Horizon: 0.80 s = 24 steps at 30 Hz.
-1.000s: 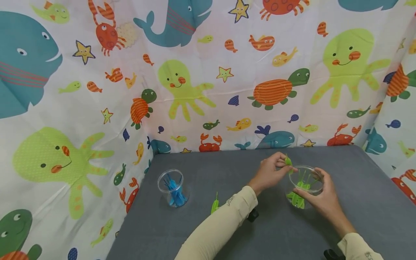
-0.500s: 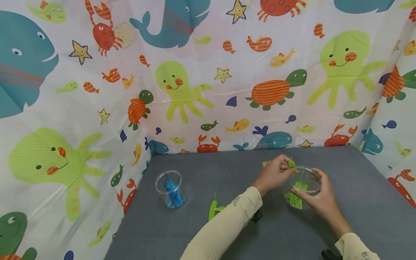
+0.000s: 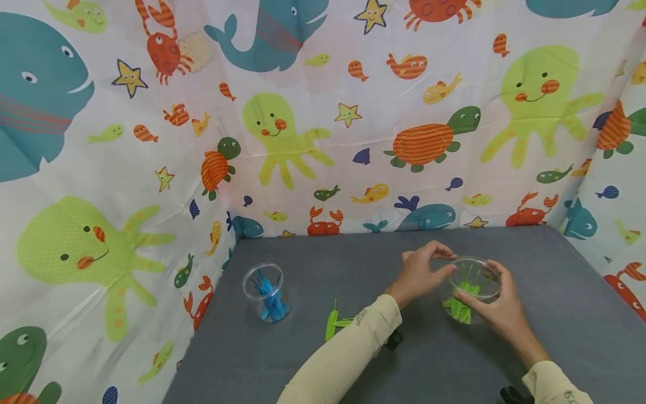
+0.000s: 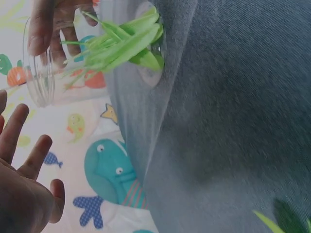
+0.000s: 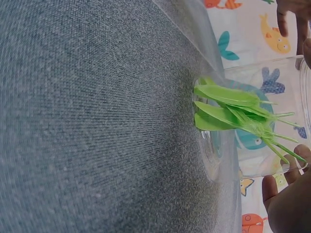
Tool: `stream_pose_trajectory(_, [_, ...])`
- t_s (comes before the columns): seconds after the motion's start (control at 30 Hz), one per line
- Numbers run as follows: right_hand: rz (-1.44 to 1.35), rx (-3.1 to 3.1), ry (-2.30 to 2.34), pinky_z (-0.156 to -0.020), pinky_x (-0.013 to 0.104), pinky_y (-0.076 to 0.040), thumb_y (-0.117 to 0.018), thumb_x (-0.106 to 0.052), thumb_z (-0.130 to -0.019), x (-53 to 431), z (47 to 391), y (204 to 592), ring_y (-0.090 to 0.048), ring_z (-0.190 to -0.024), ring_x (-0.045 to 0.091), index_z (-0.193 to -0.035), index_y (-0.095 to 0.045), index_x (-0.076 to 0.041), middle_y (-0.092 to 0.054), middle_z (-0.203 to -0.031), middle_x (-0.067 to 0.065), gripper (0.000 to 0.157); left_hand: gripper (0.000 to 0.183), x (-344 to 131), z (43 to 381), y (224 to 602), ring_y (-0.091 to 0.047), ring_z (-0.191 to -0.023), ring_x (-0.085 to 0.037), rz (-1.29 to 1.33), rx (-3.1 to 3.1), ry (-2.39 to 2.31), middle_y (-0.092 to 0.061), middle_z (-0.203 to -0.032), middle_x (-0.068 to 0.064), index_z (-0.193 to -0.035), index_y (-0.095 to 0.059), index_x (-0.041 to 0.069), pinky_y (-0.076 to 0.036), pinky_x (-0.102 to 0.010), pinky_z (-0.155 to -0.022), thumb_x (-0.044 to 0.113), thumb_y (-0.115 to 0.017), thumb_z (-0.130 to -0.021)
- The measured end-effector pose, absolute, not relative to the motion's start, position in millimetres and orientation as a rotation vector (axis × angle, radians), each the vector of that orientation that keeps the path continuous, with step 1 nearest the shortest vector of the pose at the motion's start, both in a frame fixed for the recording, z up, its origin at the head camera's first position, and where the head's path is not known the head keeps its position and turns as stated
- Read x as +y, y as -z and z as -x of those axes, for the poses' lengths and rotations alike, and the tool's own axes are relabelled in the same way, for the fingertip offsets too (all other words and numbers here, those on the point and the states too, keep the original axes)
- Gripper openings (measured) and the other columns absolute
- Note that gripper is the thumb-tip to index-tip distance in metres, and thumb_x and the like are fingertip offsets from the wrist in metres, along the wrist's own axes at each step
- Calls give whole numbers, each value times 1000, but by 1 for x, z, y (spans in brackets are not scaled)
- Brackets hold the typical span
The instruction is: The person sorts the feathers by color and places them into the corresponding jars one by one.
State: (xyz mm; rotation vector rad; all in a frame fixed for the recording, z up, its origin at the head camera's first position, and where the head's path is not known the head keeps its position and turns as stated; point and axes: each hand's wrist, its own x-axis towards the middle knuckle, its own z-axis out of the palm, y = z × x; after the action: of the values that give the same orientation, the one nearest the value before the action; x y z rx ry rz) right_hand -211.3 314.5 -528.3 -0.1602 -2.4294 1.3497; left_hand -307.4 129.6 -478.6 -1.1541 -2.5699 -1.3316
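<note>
A clear jar point(image 3: 474, 278) stands on the right of the table, holding several green plastic pieces point(image 3: 458, 310) with flat bodies and thin stems. My right hand point(image 3: 504, 306) grips the jar near its rim, fingers behind and thumb in front. At the jar's left edge, my left hand point(image 3: 421, 273) has its fingers extended and spread, and it holds nothing. The left wrist view shows those left fingers point(image 4: 36, 160) apart from each other. More green pieces point(image 3: 331, 324) lie on the table beside the left forearm, partly hidden by the sleeve.
A second clear jar point(image 3: 263, 283) with several blue pieces point(image 3: 274, 303) stands on the left of the grey table point(image 3: 323, 264). A cloth point(image 3: 313, 163) printed with sea animals hangs behind and at both sides. A black device point(image 3: 395, 340) shows under the left sleeve.
The green piece pinched in my left hand above the jar's rim has left the fingers, which have spread. My right hand keeps its grip on the jar.
</note>
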Motion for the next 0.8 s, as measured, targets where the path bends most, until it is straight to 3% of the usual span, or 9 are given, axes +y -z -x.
stream_pose_trajectory(0.17, [172,-2426,-1354,-96,73,-31,-86,-28,-82,315,211,528,-35,-136,48,-161,-12,-5,-31,-157,29,110,21,107,306,477,-61,-117,6,1147,-2549,1473,-70,-123,19,-121,-63,28,-33,-33,-112,38,-60,-103])
stream_pose_trajectory(0.33, [172,-2439,-1354,-100,77,-29,-87,-28,-82,314,211,527,-34,-136,49,-160,-12,-5,-31,-156,31,111,21,79,304,474,-60,-119,3,1131,-2527,1645,-69,-121,20,-120,-65,30,-50,-30,-104,39,-62,-101])
stream_pose_trajectory(0.47, [180,-2445,-1359,-101,78,-28,-87,-30,-82,315,211,527,-33,-137,50,-161,-12,-6,-31,-157,30,111,20,58,303,472,-62,-117,1,1090,-2523,1689,-70,-118,21,-117,-66,32,-48,-31,-106,41,-65,-100])
stream_pose_trajectory(0.63, [173,-2450,-1361,-99,77,-30,-86,-29,-83,315,209,526,-33,-138,49,-161,-12,-6,-30,-158,29,110,23,32,302,471,-66,-116,-11,1058,-2541,1674,-71,-115,20,-117,-67,29,-48,-31,-105,43,-66,-98])
stream_pose_trajectory(0.8, [162,-2452,-1351,-97,74,-31,-85,-30,-83,314,208,525,-34,-137,48,-161,-13,-6,-31,-158,29,109,27,1,303,475,-64,-117,-5,1077,-2576,1632,-71,-119,20,-121,-68,30,-47,-34,-107,43,-68,-97])
